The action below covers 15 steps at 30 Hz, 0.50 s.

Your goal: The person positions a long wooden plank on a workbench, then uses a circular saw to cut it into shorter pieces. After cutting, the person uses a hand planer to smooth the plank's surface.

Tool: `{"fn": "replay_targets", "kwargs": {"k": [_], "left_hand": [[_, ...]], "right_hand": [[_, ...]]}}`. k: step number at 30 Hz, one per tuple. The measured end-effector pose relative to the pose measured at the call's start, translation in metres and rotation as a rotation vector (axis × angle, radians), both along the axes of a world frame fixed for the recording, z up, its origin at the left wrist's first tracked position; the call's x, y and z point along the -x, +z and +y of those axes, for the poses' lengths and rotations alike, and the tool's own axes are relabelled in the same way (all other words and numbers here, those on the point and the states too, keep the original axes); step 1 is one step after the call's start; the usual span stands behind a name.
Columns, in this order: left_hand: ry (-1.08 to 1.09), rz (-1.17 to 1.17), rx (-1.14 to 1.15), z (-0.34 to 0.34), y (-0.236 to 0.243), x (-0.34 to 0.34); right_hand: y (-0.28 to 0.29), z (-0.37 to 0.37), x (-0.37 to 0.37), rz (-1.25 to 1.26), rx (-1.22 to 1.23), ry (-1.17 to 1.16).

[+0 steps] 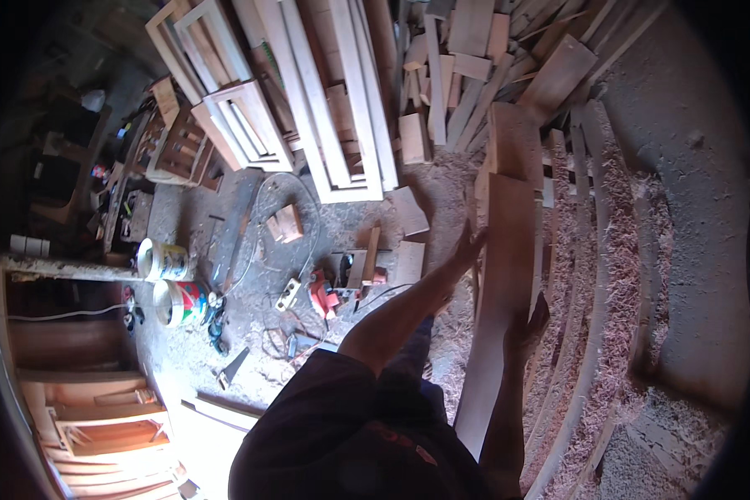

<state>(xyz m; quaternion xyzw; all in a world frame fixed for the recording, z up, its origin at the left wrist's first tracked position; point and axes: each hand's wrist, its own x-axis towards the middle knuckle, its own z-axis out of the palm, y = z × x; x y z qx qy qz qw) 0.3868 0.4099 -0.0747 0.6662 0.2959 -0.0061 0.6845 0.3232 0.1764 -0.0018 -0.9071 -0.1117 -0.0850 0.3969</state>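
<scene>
A long, wide wooden plank (505,250) runs away from my body, with a hand at each of its long edges. My left hand (468,245) is at the left edge, its fingers partly behind the wood. Nearer to me, my right hand (527,330) holds the right edge, fingertips pointing up along it. Past the plank's far end is a thick wooden block or board (512,142).
Long boards covered in shavings (612,275) lie to the right beside a wall. Wood offcuts (475,67) pile up ahead; door-like frames (333,158) lean nearby. A red power tool (322,293), cables and paint buckets (168,303) are on the floor to the left.
</scene>
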Motion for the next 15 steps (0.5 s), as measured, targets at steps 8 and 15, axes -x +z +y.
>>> {"fn": "replay_targets", "kwargs": {"k": [8, 15], "left_hand": [[-1.525, 0.253, -0.630, 0.011, -0.068, 0.333], [-0.544, 0.535, -0.162, 0.005, -0.107, 0.553]], "right_hand": [[-0.017, 0.001, 0.065, -0.151, 0.389, 0.092], [-0.015, 0.001, 0.060, -0.266, 0.523, 0.161]]}}
